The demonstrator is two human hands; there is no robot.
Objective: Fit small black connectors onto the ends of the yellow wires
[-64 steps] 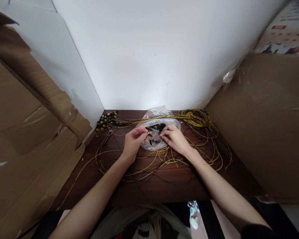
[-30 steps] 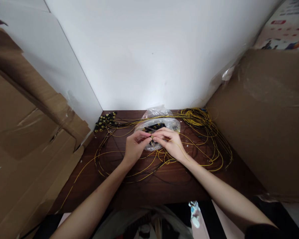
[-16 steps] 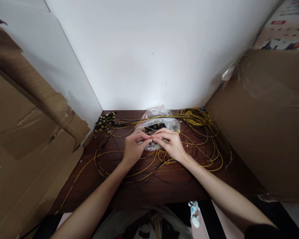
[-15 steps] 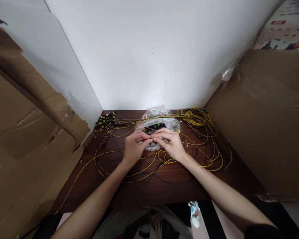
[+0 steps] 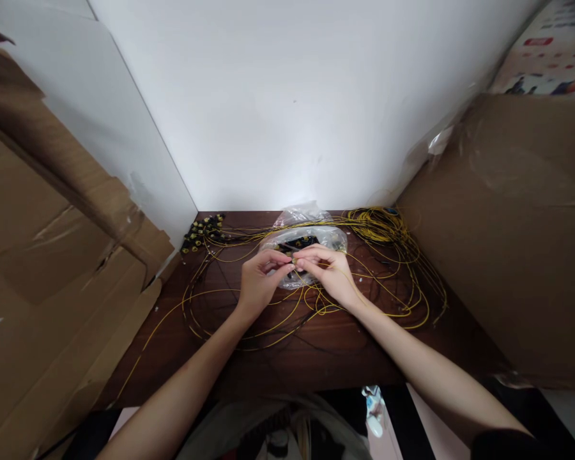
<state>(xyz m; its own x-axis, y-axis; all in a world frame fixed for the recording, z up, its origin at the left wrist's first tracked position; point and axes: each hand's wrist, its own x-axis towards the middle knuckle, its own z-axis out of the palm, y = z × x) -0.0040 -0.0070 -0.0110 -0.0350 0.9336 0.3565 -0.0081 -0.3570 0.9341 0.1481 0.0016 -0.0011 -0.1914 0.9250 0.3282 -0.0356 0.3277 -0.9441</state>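
Over the middle of the table, my left hand [image 5: 261, 279] pinches a small black and yellow connector [image 5: 293, 260] between thumb and fingertips. My right hand [image 5: 333, 271] meets it from the other side, its thumb and fingers pinched on a thin yellow wire by the connector. The exact join between the two is too small to make out. Behind and below the fingers lies a clear plastic bag [image 5: 335, 239] holding several black and yellow connectors [image 5: 297, 243]. Loops of yellow wire [image 5: 321, 312] spread on the table under my hands.
A coil of yellow and black wires [image 5: 378, 223] lies at the back right; its strands run left to a cluster of connectors [image 5: 204, 231]. Cardboard [image 5: 52, 255] flanks the left, a cardboard box [image 5: 517, 243] the right. A white wall [image 5: 278, 115] rises behind the brown table [image 5: 316, 370].
The fingertips have shifted slightly at the connector, and my right thumb has moved a little. More of the connector shows between the fingers. The other things lie as before.
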